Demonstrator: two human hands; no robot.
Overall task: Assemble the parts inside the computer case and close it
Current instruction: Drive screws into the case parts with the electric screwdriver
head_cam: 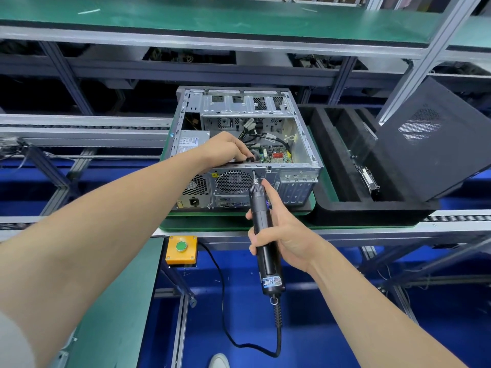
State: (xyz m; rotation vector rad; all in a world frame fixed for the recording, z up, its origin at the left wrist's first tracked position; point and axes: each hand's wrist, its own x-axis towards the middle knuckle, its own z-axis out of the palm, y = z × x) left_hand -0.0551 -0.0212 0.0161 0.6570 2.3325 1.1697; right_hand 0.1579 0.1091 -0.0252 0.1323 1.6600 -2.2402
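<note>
An open grey computer case (300,144) lies on a green pad, its rear panel with fan grilles facing me. Inside I see a power supply (190,142), cables and a green board (276,155). My left hand (225,150) reaches over the rear edge into the case, fingers curled round a dark part by the rear fan; what it is stays hidden. My right hand (279,227) grips a black electric screwdriver (263,229), whose bit tip touches the rear panel beside the round fan grille (233,181). The dark side panel (430,144) leans at the right.
A black foam tray (334,155) with slots holds a drive-like part (370,179) right of the case. A yellow box with a green button (181,248) sits at the bench edge. The screwdriver's cable (225,314) hangs below. Conveyor rails run left and right.
</note>
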